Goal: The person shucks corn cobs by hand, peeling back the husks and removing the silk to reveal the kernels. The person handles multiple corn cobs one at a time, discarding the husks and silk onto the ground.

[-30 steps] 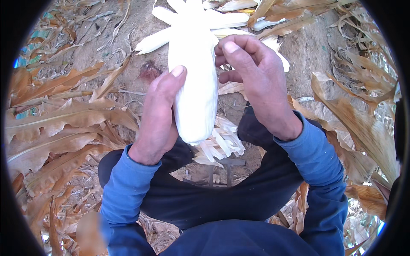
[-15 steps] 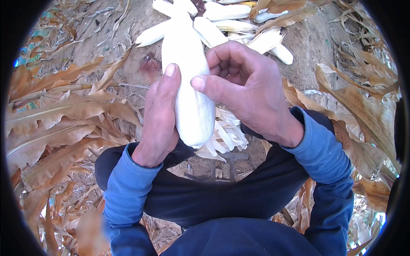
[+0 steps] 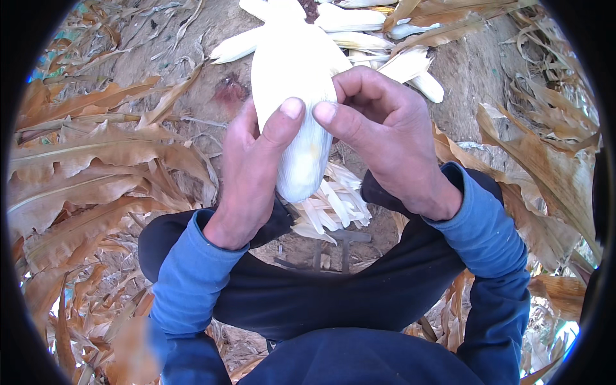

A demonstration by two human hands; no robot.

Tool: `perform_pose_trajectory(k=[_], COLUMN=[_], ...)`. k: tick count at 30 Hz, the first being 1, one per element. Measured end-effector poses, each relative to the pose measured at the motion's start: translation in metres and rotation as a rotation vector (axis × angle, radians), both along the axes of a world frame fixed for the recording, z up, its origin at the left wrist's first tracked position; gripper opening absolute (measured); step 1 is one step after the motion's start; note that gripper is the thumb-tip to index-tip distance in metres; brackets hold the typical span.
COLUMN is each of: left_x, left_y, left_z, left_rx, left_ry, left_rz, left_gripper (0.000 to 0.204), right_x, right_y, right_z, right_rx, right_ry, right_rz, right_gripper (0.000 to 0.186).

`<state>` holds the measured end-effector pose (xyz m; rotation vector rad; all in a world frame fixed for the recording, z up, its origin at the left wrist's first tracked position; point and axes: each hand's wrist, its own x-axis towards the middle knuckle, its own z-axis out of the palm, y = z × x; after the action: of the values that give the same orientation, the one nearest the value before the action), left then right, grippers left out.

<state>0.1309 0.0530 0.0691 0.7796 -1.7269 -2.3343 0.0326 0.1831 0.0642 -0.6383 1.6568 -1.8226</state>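
Cornfield: bare soil (image 3: 471, 70), dry corn leaves (image 3: 106, 154)

Room o/ soil (image 3: 163, 61) upr L, husks (image 3: 333, 206) blocking under ear (image 3: 300, 151)

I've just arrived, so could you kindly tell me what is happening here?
A person is handling a pale, husk-wrapped corn ear. The left hand grips its left side, thumb on top; the right hand has thumb and fingers at its right edge. Pale strips lie below its near end, more pale ears on the ground beyond, and dry brown leaves on both sides.
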Motion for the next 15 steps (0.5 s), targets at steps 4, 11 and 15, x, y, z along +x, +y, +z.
perform_pose_trajectory(k=[4,11,15], left_x=[0.003,0.006,0.008], left_y=[-0.004,-0.013,-0.017], left_z=[0.002,0.004,0.006], left_rx=[0.120,0.259,0.193], left_ry=[0.009,0.033,0.076], left_rz=[-0.040,-0.011,-0.046], left_gripper=[0.051,0.047,0.047], right_x=[-0.006,-0.007,-0.004], right_y=[0.006,0.000,0.000], right_z=[0.004,-0.003,-0.002], right_rx=[0.062,-0.026,-0.056], right_ry=[-0.055,-0.228,-0.272], right_rz=[0.079,0.060,0.117], right_gripper=[0.026,0.022,0.026])
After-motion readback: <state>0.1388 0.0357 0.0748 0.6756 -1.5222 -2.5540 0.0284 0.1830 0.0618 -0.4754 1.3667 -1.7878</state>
